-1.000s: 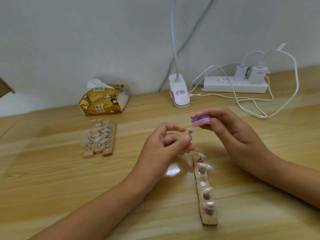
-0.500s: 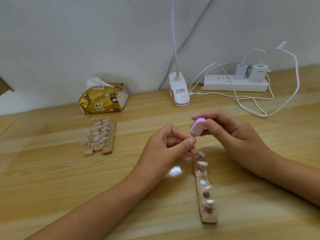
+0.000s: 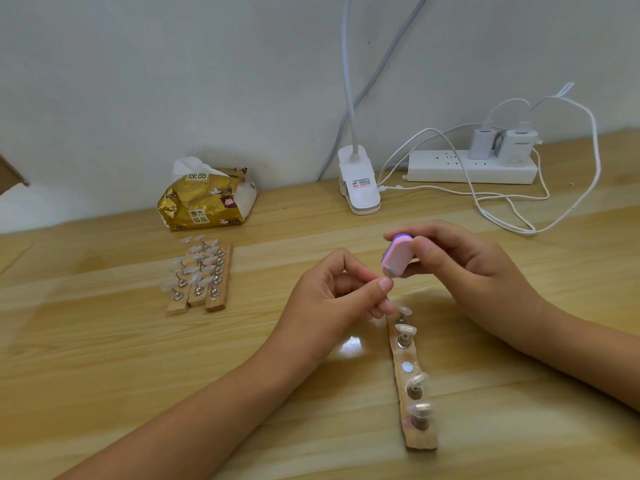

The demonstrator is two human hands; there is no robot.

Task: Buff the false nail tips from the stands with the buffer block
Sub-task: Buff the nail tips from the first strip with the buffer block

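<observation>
So, the left hand (image 3: 332, 299) has its thumb and forefinger pinched together right at the bottom edge of the buffer (image 3: 396, 258). There's a small pale sliver between them that looks like a tip (image 3: 390, 271), but most of it is hidden, so I can't say how it's turned. The other left fingers are curled in under the palm. The right hand (image 3: 467, 268) grips the buffer with the thumb on the pink face and the forefinger hooked over its top end. The block is tilted, purple layer toward the left, and its lower end touches the pinched spot. Both hands meet near mid-frame over the table (image 3: 104, 358).

Just below the left fingers lies one wooden stand (image 3: 420, 439), running toward the camera. Four tips (image 3: 406, 330) sit on metal pegs along it, and the middle slot (image 3: 407, 367) is bare, just a shiny round disc. Its far end is just beside the left hand's curled fingers.

Well off to the left, three more stands (image 3: 214, 301) lie side by side, touching, each loaded with clear tips. Behind those is a gold tissue pack (image 3: 207, 206) with a tissue poking out. Against the wall, a white lamp clip (image 3: 358, 188) stands near the middle. To its right is a white power strip (image 3: 471, 168) with two chargers (image 3: 517, 143) plugged in, and white cables (image 3: 502, 220) loop over the table in front of it.
</observation>
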